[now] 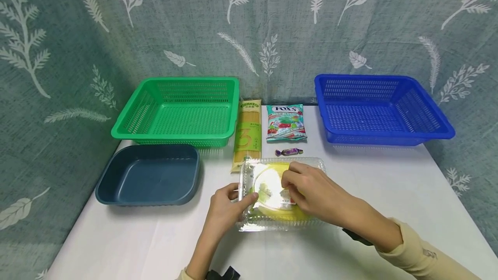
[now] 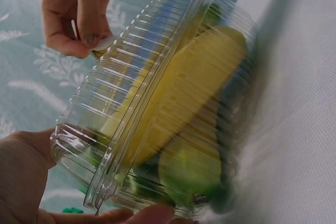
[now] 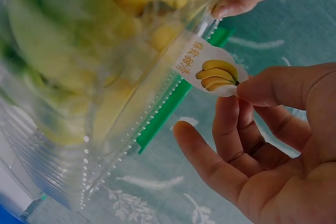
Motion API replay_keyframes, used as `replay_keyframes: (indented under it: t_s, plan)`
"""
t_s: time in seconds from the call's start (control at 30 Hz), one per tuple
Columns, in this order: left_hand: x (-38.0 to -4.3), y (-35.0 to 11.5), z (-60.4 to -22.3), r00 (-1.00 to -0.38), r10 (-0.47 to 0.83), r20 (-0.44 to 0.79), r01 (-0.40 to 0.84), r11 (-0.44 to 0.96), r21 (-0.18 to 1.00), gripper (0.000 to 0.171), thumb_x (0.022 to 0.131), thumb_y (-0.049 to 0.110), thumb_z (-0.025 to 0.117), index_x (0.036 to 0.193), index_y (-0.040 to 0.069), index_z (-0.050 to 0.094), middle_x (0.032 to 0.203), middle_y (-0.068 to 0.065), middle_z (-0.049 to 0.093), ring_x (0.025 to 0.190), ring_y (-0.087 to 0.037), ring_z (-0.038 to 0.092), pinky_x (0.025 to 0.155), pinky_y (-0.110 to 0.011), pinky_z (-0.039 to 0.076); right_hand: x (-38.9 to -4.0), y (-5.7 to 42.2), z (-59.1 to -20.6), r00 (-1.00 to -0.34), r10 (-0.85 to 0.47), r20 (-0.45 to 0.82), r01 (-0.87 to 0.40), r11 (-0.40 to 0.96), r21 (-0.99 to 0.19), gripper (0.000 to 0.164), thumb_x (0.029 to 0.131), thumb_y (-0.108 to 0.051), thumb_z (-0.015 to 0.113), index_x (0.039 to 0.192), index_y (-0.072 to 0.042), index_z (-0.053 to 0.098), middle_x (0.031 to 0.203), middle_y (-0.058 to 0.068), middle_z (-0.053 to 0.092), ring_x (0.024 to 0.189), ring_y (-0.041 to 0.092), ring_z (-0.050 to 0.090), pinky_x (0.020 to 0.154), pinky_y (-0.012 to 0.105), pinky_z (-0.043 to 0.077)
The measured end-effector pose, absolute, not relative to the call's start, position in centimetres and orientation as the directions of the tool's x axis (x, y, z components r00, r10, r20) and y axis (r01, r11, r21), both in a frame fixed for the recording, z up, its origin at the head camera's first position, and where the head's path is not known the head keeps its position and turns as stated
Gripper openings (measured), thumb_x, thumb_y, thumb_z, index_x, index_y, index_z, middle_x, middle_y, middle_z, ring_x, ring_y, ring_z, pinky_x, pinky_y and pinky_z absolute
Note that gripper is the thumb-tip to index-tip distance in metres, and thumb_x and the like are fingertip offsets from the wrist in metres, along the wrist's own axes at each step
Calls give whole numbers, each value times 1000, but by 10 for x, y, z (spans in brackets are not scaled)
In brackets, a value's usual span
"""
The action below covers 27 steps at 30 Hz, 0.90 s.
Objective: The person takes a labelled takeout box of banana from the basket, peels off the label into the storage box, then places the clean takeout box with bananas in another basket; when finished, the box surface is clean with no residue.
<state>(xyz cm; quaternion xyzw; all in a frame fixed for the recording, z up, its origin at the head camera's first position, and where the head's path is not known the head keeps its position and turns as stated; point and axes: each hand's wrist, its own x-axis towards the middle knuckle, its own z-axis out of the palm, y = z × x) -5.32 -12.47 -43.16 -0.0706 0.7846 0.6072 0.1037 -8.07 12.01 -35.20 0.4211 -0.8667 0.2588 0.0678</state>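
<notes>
A clear plastic clamshell box (image 1: 264, 225) holds yellow and green fruit (image 2: 181, 98) and sits on the white table in front of me. My left hand (image 1: 227, 206) grips its left side, thumb over the lid and fingers down the side and underneath. Between thumb and index finger my right hand (image 1: 315, 189) pinches the edge of a white sticker (image 3: 215, 72) printed with bananas. The sticker's held end stands away from the lid, while its other end still touches the plastic. The lid looks closed in the left wrist view.
Behind the box lie a pasta packet (image 1: 249, 133), a mint candy bag (image 1: 286, 133) and a purple wrapped candy (image 1: 289, 152). A green basket (image 1: 175, 139) and dark blue tub (image 1: 148, 201) stand left, a blue basket (image 1: 373, 138) right. A leaf-patterned curtain (image 1: 202, 25) backs the table.
</notes>
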Motion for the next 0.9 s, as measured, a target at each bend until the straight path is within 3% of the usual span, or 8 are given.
replay_keyframes:
  t_s: [0.9]
  plan:
    - [-51, -123, -428, -971, 13, -238, -228, 236, 945, 59, 83, 36, 82, 126, -1, 64, 104, -13, 73, 64, -19, 69, 57, -33, 59, -71, 122, -339, -620, -693, 367, -779, 492, -389, 23, 82, 9, 73, 86, -12, 63, 85, -8, 53, 70, 5, 49, 61, 19, 48]
